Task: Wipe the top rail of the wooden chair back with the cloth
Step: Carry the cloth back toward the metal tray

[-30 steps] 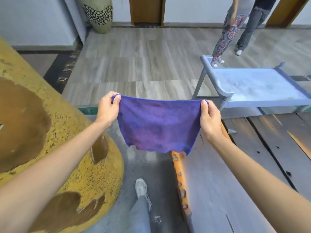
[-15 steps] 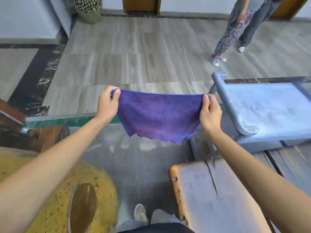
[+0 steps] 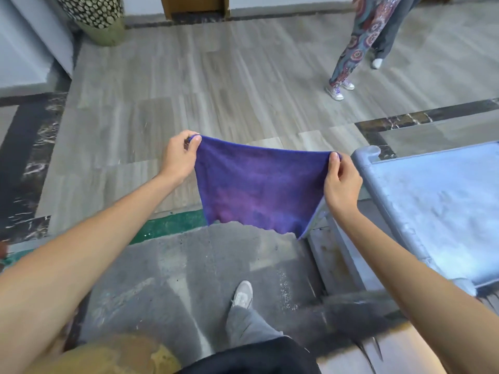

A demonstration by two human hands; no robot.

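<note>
Two hands (image 3: 178, 157) (image 3: 341, 182) on cloth (image 3: 256, 190), grey bench (image 3: 437, 209) alongside

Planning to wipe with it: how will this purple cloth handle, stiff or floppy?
Likely floppy: the purple cloth sags between the left hand and right hand, which pinch its top corners. Probably light, as fingertip pinches hold it. Its fuzzy surface looks unlikely to slip.

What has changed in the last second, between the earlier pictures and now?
The view has swung away from the yellow spotted object, now only a sliver at the bottom, and more floor shows. The blue-grey frame now lies closer on the right. Nothing was taken or let go: the left hand and right hand still pinch the purple cloth by its top corners, spread out.
</note>
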